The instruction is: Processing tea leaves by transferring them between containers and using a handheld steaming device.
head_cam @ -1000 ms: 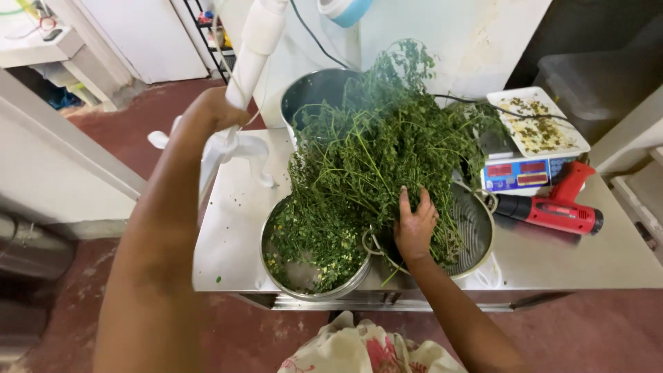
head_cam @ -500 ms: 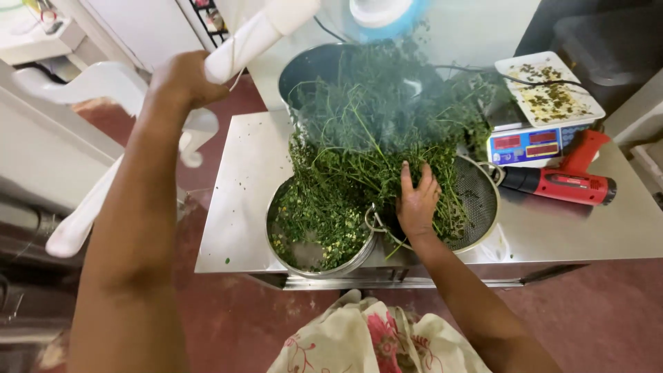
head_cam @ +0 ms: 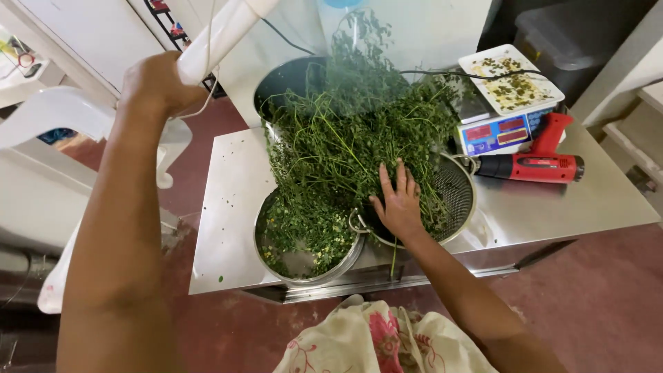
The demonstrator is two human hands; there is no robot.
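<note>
Green leafy stems (head_cam: 352, 138) lie heaped under the flat, spread right hand (head_cam: 397, 200), mostly still unstripped. Loose leaves (head_cam: 304, 231) part-fill the steel bowl (head_cam: 266, 252) just left of it, while the left hand (head_cam: 162, 83) is clenched around a white handle (head_cam: 221, 31) above.

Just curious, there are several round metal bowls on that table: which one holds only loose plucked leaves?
The front-left pot, nearest the table edge. It holds small loose leaves; the perforated strainer beside it and the rear pot carry the stemmy bunch.
</note>
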